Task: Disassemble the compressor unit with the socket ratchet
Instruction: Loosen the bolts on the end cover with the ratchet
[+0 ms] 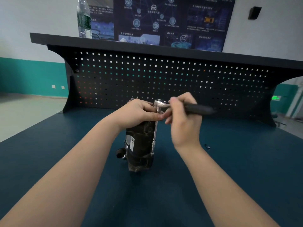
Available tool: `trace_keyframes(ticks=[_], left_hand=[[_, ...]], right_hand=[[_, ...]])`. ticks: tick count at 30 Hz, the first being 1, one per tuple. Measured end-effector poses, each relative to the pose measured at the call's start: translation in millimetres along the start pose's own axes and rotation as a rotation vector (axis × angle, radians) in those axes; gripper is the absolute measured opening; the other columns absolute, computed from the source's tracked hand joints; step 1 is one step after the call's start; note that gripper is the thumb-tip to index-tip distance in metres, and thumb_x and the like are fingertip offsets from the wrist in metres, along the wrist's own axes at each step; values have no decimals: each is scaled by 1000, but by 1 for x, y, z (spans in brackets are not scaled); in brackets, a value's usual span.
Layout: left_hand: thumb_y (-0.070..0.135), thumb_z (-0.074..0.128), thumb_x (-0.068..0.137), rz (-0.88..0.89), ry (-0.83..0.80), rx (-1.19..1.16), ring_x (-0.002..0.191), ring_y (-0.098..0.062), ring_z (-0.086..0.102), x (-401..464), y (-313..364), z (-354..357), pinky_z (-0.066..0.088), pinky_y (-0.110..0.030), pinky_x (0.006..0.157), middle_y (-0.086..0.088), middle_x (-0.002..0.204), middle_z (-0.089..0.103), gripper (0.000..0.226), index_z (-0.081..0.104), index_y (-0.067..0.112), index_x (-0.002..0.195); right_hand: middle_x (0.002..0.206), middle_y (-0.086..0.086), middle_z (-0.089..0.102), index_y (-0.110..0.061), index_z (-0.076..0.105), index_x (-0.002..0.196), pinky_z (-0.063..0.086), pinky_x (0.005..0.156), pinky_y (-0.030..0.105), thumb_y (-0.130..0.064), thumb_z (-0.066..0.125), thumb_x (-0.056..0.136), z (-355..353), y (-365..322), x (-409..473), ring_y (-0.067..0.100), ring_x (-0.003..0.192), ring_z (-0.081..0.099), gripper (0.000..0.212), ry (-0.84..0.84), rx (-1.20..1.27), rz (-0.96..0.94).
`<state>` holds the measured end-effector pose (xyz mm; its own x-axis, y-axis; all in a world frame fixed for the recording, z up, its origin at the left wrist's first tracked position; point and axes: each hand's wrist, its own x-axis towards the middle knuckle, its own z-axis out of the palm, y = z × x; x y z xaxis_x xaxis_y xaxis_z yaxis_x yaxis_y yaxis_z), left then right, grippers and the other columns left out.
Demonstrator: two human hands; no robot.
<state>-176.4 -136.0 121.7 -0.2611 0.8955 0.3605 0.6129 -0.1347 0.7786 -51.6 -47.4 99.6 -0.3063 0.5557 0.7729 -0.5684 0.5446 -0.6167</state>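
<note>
On the bench, one compressor, one ratchet.

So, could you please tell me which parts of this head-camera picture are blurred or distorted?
In the head view, the right hand and the ratchet handle it holds are smeared by motion; the left hand on the compressor unit is sharper. The wide lens bows the shelf edge, and the water bottle looks soft.
</note>
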Motion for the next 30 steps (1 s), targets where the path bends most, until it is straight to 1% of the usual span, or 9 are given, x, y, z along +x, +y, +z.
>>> trace_keyframes(ticks=[4, 6, 9, 13, 18, 21, 24, 27, 30], left_hand=[[37, 76, 79, -10, -18, 38, 110, 4, 61, 2, -2, -2, 41, -30, 107, 24, 115, 68, 17, 80, 31, 95], [36, 75, 80, -17, -15, 64, 113, -2, 61, 2, -2, 0, 41, -36, 109, 18, 118, 68, 21, 80, 23, 96], [34, 75, 81, -15, 14, 74, 112, -7, 62, 4, -2, 2, 43, -40, 108, 15, 116, 70, 21, 80, 22, 97], [52, 74, 66, -13, 21, 15, 105, -7, 66, 1, -1, -1, 48, -36, 102, 15, 109, 73, 23, 79, 38, 83], [38, 78, 73, -30, 9, 13, 109, -6, 65, 3, -2, -2, 45, -31, 103, 17, 114, 71, 24, 80, 28, 94], [32, 79, 74, -16, 14, 16, 111, -4, 63, 2, -2, 1, 43, -34, 107, 18, 114, 71, 24, 80, 20, 95], [28, 79, 76, -14, 52, 3, 110, -7, 64, 2, -1, 3, 45, -36, 107, 14, 112, 72, 16, 80, 23, 91], [28, 79, 79, -26, 44, 26, 103, -11, 67, 1, 0, -1, 47, -42, 103, 8, 107, 74, 4, 80, 30, 81], [36, 80, 75, -26, 30, 34, 101, -10, 67, -1, 1, -1, 47, -43, 103, 10, 106, 74, 6, 80, 32, 80]], right_hand=[[45, 2, 42, -6, 49, 69, 22, 38, 19, -12, 42, 89, -9, 6, 25, 11, 35, 31, 23, 147, 736, 790], [46, 1, 38, -8, 47, 68, 20, 37, 19, -14, 40, 89, -11, 11, 29, 10, 36, 27, 23, 138, 747, 865], [45, 3, 44, -9, 48, 67, 25, 39, 20, -11, 44, 89, -5, 6, 13, 13, 36, 34, 23, 166, 623, 587], [58, 1, 59, -22, 50, 71, 47, 50, 32, -25, 52, 91, 3, -2, -7, 21, 54, 60, 21, -32, -125, -68], [44, 5, 44, -8, 52, 64, 24, 38, 19, -10, 44, 88, -5, 2, 23, 13, 35, 34, 25, 105, 624, 642], [45, 2, 39, -7, 49, 67, 21, 35, 19, -14, 40, 90, -8, 11, 32, 11, 35, 28, 26, 62, 735, 842], [44, 2, 44, -8, 50, 66, 25, 38, 19, -12, 44, 90, -2, 7, 18, 12, 35, 34, 26, 105, 582, 598], [58, -7, 56, -20, 51, 73, 41, 50, 19, -15, 53, 93, 5, 1, -11, 7, 51, 53, 21, -7, -14, -95], [59, 0, 58, -19, 52, 71, 43, 51, 26, -18, 52, 92, 5, -2, -6, 15, 52, 55, 21, -3, -95, -33]])
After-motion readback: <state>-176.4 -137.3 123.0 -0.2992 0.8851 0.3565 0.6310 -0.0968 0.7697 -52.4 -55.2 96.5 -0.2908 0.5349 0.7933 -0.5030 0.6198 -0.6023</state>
